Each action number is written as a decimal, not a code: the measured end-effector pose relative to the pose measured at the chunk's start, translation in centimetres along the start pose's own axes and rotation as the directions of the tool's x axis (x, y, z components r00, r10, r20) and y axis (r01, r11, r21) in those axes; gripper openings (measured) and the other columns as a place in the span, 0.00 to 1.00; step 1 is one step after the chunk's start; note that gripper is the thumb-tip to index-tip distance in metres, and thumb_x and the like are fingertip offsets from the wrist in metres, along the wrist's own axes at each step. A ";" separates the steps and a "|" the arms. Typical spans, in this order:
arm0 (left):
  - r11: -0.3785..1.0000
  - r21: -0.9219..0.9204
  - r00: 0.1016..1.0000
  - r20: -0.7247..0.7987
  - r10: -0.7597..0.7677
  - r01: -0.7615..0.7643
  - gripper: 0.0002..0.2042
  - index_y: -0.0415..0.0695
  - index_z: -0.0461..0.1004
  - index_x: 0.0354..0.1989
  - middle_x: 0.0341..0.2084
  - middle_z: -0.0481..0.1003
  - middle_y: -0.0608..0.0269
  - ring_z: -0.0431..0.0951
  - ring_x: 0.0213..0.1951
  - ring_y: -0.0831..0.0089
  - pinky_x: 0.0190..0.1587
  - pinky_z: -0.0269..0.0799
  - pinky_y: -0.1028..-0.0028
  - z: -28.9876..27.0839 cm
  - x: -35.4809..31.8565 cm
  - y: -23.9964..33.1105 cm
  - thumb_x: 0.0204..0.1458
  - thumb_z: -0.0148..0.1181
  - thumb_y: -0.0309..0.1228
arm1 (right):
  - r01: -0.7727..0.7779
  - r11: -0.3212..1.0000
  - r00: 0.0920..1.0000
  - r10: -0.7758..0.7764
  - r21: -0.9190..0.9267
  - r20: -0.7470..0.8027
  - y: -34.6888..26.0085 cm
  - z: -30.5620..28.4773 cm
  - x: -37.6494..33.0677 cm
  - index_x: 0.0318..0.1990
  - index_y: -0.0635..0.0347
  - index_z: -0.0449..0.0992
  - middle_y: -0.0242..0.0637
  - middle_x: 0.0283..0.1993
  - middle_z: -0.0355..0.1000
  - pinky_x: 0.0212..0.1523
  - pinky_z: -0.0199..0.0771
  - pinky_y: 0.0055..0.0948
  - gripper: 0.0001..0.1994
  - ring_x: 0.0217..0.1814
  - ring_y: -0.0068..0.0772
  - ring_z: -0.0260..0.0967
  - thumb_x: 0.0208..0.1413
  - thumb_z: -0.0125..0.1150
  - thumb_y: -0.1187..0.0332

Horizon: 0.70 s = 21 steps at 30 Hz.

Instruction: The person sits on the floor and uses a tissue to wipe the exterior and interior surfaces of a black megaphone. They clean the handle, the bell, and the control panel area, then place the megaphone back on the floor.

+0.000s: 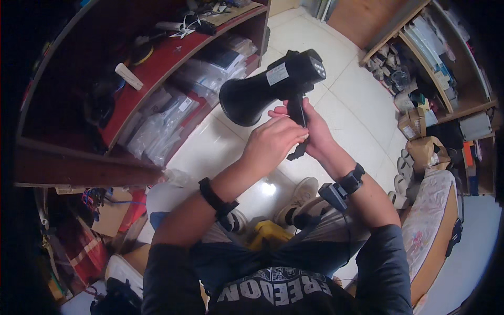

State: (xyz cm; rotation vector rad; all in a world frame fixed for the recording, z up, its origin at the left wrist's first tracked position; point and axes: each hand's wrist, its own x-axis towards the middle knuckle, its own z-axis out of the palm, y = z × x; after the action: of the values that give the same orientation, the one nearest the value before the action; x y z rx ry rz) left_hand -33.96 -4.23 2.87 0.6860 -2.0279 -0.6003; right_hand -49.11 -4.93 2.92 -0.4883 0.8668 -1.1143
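A black megaphone (pixel 250 100) is held up before me, its wide bell toward the left and its back end, with small light round parts, toward the upper right. A white label sits on its side. My right hand (pixel 318 131) is closed around its pistol handle (pixel 296 111), thumb along the right side and fingertips showing on the left. My left hand (pixel 273 140) is closed, its fingers pinched together against the lower handle. What lies between those fingertips is hidden. Below them, the dark lower end of the handle sticks out.
On the left stands a red-topped shelf (pixel 157 62) with tools above and plastic-wrapped packs (pixel 164 123) below. Shoes (pixel 401 176), a paper bag (pixel 426 152) and a wooden rack (pixel 443 92) line the right. Under my knees is something yellow (pixel 269 233).
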 end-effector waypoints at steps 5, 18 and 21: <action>0.989 0.124 0.997 -0.012 0.081 -0.079 0.08 0.42 0.80 0.38 0.37 0.77 0.58 0.79 0.38 0.62 0.41 0.75 0.69 -0.7 1.0 -0.4 0.48 0.64 0.26 | 0.099 0.993 0.995 -0.097 -0.065 0.023 -0.8 0.4 -0.3 0.54 0.63 0.66 0.42 0.47 0.73 0.54 0.74 0.35 0.24 0.49 0.34 0.72 0.70 0.34 0.50; 0.980 0.008 0.978 0.056 -0.201 0.200 0.09 0.41 0.80 0.39 0.35 0.77 0.55 0.79 0.38 0.59 0.41 0.74 0.69 -1.0 0.9 -1.5 0.50 0.65 0.27 | 0.027 0.997 0.990 -0.017 0.068 -0.143 1.8 -0.2 -0.6 0.51 0.65 0.66 0.41 0.43 0.72 0.57 0.75 0.39 0.24 0.45 0.33 0.73 0.70 0.34 0.51; 0.970 -0.107 0.963 0.188 -0.194 0.217 0.09 0.40 0.79 0.39 0.36 0.77 0.55 0.79 0.40 0.60 0.42 0.74 0.69 -0.1 -1.0 0.7 0.49 0.65 0.26 | 0.038 0.962 0.991 -0.002 0.269 -0.133 1.7 -0.8 -0.6 0.55 0.66 0.64 0.50 0.55 0.69 0.61 0.70 0.44 0.26 0.58 0.45 0.70 0.70 0.32 0.50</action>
State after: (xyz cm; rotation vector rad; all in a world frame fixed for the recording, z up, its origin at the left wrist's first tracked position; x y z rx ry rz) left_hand -33.59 -3.10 2.77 0.7967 -2.0733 -0.9332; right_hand -48.92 -3.65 1.43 -0.1980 0.8086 -1.2730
